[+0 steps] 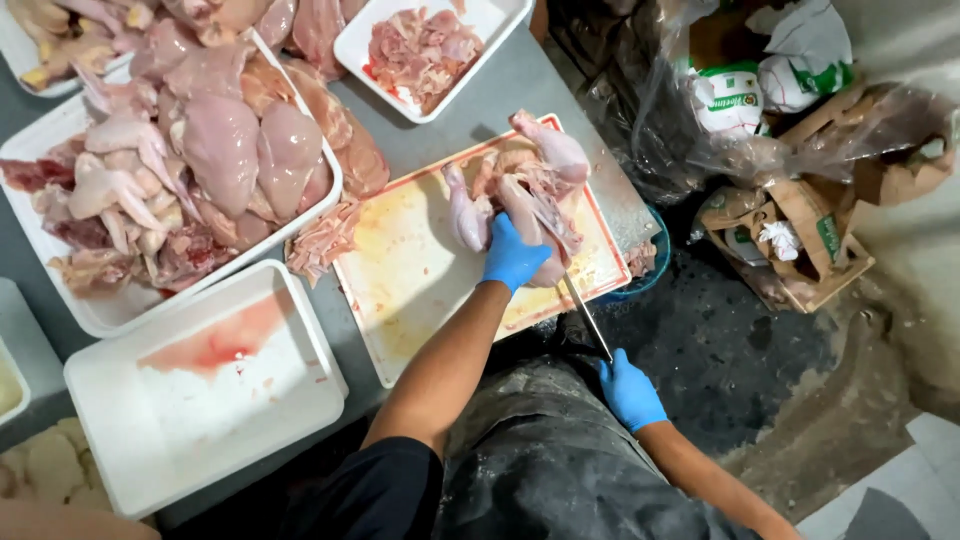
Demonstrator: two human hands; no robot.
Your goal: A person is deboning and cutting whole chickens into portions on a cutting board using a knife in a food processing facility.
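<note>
Left hand grips raw chicken on cutting board, right hand closed round knife, blade w/ tip under the bird. Risk: slick meat slips, blade could nick left fingers.

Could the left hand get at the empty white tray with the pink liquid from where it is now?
Probably yes. The left hand rests on the chicken carcass; the white tray lies beside the cutting board, with nothing standing between.
</note>
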